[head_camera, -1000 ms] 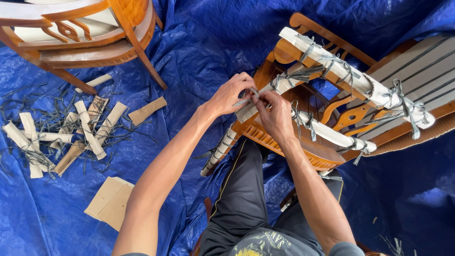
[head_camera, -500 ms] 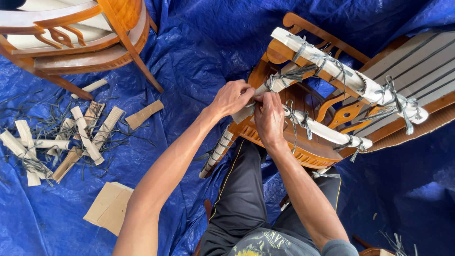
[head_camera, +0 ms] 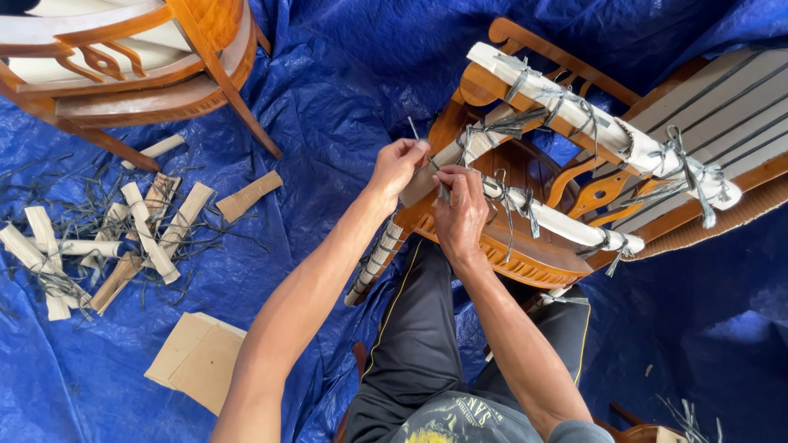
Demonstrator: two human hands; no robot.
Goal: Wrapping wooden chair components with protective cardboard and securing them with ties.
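Head view — both hands [head_camera: 427,184] pinch a grey strap [head_camera: 427,152] at the wrapped chair [head_camera: 525,205].

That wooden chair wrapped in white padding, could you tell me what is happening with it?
A seated person has a varnished brown wooden chair tipped against their lap, its rails wrapped in white padding tied with grey plastic strips. The left hand pinches a thin grey strip that sticks upward, while the right hand grips the tie at the wrapped rail. Removed padding pieces and cut strips lie on the blue tarpaulin, near a second wooden chair.
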